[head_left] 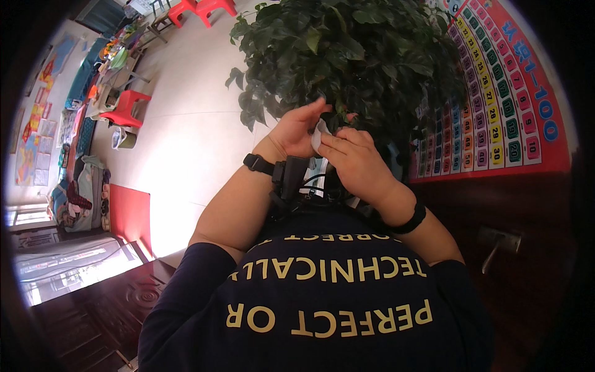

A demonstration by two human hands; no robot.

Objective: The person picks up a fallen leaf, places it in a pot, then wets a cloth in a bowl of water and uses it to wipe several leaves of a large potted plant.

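Note:
A large, leafy potted plant's foliage (344, 56) hangs in front of me, dark green and dense. At its lower edge my right hand (355, 151) holds a crumpled white tissue or cloth (320, 134), its fingers pressed on it. My left hand (300, 130) is close beside it, palm turned toward the white piece, fingers reaching up to the leaves. A small green leaf (343, 114) shows between the hands. Whether the left fingers grip a leaf is hidden. Black bands circle both wrists, and a dark device sits by the left one.
A number chart (492, 93) hangs on the wall at the right above dark wood panelling (465, 209). A door handle (492, 255) is at the lower right. On the left are a red stool (126, 109), a waste bin (124, 138) and a cluttered table (116, 76).

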